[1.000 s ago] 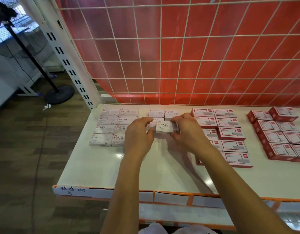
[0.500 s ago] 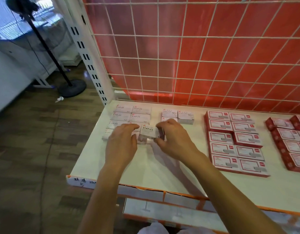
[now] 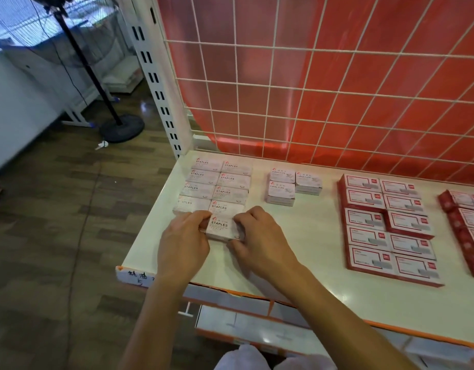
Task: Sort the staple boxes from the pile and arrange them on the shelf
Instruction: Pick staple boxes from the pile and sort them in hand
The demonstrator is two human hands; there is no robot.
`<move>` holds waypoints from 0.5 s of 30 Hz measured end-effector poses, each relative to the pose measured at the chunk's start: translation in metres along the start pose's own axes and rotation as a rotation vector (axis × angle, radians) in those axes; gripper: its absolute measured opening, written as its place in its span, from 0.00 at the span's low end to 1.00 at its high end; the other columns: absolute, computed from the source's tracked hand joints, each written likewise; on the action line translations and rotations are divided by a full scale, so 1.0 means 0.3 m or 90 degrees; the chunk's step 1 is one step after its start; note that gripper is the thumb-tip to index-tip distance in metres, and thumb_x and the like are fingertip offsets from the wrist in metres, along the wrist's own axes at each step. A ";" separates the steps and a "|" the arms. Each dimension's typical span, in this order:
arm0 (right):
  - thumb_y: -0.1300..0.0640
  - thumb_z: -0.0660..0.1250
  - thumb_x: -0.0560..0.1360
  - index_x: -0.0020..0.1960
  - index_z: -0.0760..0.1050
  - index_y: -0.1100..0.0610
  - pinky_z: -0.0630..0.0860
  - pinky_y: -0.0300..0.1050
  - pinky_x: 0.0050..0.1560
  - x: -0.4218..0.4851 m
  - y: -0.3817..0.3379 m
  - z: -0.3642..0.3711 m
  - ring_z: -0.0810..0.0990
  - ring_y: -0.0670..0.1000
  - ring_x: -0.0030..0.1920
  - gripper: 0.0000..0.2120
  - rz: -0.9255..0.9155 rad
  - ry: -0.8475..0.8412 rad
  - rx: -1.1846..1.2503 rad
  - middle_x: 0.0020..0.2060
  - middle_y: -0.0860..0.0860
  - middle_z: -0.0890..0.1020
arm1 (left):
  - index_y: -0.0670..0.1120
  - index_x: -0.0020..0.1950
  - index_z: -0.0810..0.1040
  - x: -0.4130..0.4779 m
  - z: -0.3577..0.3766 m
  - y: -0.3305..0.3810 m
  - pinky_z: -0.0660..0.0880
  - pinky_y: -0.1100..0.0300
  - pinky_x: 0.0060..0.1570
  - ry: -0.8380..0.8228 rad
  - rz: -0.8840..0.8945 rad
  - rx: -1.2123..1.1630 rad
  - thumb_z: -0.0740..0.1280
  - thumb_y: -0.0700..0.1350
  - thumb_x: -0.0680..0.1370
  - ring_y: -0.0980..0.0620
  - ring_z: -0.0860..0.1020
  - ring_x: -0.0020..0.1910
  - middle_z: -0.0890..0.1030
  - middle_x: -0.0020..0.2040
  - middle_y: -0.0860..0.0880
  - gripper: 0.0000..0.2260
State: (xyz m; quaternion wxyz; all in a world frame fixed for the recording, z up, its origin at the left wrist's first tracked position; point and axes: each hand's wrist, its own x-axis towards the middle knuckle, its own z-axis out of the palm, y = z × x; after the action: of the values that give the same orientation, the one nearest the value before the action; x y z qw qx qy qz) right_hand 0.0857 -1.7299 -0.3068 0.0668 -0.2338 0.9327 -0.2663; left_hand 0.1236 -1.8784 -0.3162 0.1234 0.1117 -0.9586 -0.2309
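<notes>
A white box marked STAPLES (image 3: 222, 227) lies on the white shelf (image 3: 305, 252), at the near end of a two-column block of white staple boxes (image 3: 217, 185). My left hand (image 3: 183, 244) pinches its left end and my right hand (image 3: 260, 240) pinches its right end. The box touches the row of the block behind it. My fingers hide both short ends of the box.
Three small stacks of paper clip boxes (image 3: 293, 186) stand right of the block. Red boxes (image 3: 388, 225) lie in two columns further right, more red ones (image 3: 468, 231) at the right edge. A wire grid with red backing (image 3: 324, 89) closes the back. A fan stand (image 3: 121, 126) is on the floor, left.
Both hands carried the white box leftward from the paper clip stacks to the near end of the staples block. The camera view shifted left.
</notes>
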 end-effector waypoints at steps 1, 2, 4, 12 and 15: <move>0.51 0.67 0.74 0.63 0.71 0.55 0.67 0.41 0.56 -0.002 -0.004 0.006 0.70 0.52 0.57 0.19 0.003 0.006 0.011 0.56 0.52 0.71 | 0.47 0.58 0.80 -0.003 -0.002 -0.001 0.75 0.56 0.48 0.000 -0.005 -0.005 0.65 0.36 0.74 0.48 0.80 0.47 0.84 0.48 0.48 0.14; 0.51 0.67 0.74 0.63 0.71 0.55 0.68 0.41 0.56 -0.004 -0.009 0.012 0.70 0.52 0.57 0.20 0.007 0.013 0.024 0.56 0.51 0.70 | 0.47 0.58 0.80 -0.005 -0.004 -0.001 0.74 0.57 0.49 0.001 -0.012 -0.008 0.65 0.36 0.75 0.48 0.80 0.47 0.84 0.49 0.49 0.14; 0.52 0.68 0.74 0.63 0.70 0.53 0.70 0.41 0.56 -0.012 -0.017 0.022 0.71 0.51 0.56 0.20 0.015 0.027 0.049 0.57 0.50 0.70 | 0.47 0.59 0.80 -0.007 -0.007 -0.004 0.74 0.58 0.50 0.004 -0.025 -0.006 0.65 0.36 0.75 0.49 0.80 0.48 0.84 0.49 0.49 0.15; 0.55 0.68 0.74 0.56 0.70 0.54 0.69 0.36 0.48 -0.012 -0.018 0.031 0.74 0.50 0.50 0.13 0.031 0.060 0.089 0.54 0.48 0.70 | 0.45 0.57 0.81 -0.012 -0.004 -0.009 0.74 0.56 0.51 0.025 -0.046 -0.030 0.64 0.34 0.74 0.47 0.80 0.48 0.84 0.51 0.48 0.14; 0.55 0.69 0.74 0.54 0.71 0.55 0.72 0.38 0.48 -0.012 -0.019 0.041 0.75 0.50 0.49 0.12 0.037 0.067 0.100 0.53 0.49 0.70 | 0.45 0.58 0.81 -0.014 -0.010 -0.001 0.74 0.55 0.53 0.020 -0.055 -0.049 0.64 0.35 0.75 0.47 0.81 0.48 0.84 0.51 0.48 0.14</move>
State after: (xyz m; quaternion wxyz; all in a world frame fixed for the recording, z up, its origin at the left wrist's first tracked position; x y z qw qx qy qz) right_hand 0.0942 -1.7383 -0.3140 0.0435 -0.1864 0.9175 -0.3486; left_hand 0.1284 -1.8789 -0.3147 0.1327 0.1513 -0.9412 -0.2712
